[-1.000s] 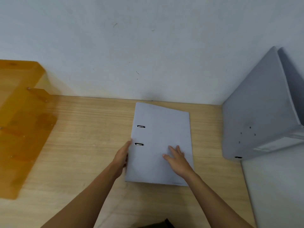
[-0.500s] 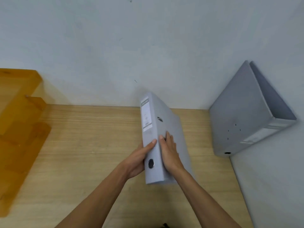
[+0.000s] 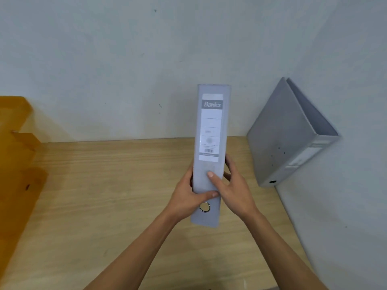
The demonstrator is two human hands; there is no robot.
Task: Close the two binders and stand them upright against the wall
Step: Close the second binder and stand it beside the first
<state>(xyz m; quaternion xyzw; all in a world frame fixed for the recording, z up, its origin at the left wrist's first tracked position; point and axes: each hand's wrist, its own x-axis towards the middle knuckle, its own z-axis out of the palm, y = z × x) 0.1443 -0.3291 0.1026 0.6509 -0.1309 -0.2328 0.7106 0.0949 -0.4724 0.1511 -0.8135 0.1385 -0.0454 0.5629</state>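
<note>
While both hands, left (image 3: 186,195) and right (image 3: 232,187), clasp the closed lever-arch binder (image 3: 211,130) upright, it next needs setting against the wall (image 3: 125,59) beside the second binder (image 3: 280,139).

binder (image 3: 211,130) raised from flat to upright, spine facing, seemingly lifted

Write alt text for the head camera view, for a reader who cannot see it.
Both hands, left hand and right hand, hold a closed grey binder upright, spine toward the camera, over a wooden desk. A second grey binder leans in the right corner.
</note>
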